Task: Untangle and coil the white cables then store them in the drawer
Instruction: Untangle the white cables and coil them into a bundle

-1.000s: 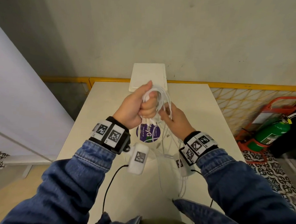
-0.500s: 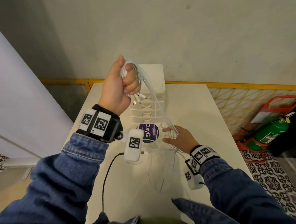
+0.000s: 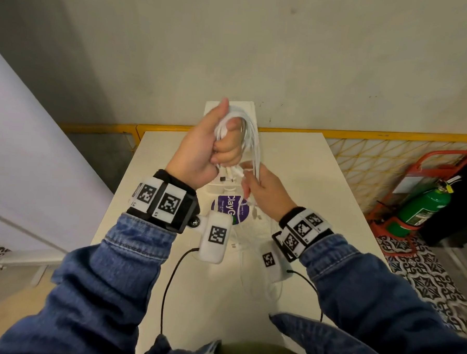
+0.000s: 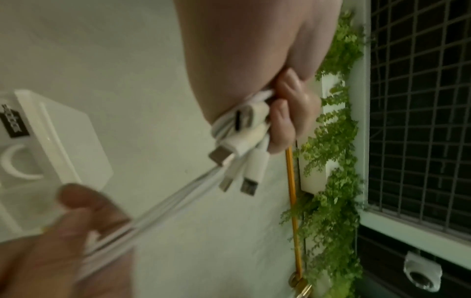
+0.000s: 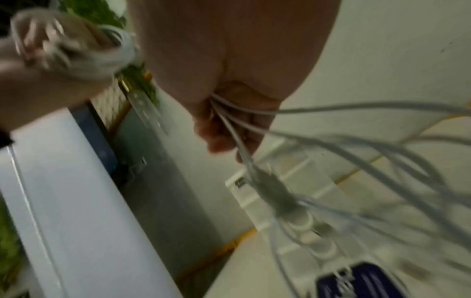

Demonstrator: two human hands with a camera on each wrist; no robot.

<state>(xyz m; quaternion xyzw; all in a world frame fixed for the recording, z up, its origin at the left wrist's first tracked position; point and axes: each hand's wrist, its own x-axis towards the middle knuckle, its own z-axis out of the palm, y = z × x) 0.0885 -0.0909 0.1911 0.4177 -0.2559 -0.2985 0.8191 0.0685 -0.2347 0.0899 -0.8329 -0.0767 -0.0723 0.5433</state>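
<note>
My left hand (image 3: 215,146) is raised above the table in a fist around a bundle of white cables (image 3: 249,134); several plug ends (image 4: 242,149) stick out below its curled fingers. The strands arch over the fist and run down into my right hand (image 3: 256,183), whose fingers (image 5: 224,129) curl round them just below and to the right. Loose cable loops (image 3: 260,259) trail from there onto the white table (image 3: 308,180). Behind the hands stands the white drawer unit (image 3: 211,106), mostly hidden.
A purple round label (image 3: 232,208) lies on the table under the hands. A yellow rail (image 3: 364,133) runs behind the table's far edge. A green fire extinguisher (image 3: 422,211) in a red stand sits on the floor at right. A white panel (image 3: 25,152) stands at left.
The left hand, lifted high half a second ago, has come back down. The right hand rose from the table and closed on the strands just under the left fist.
</note>
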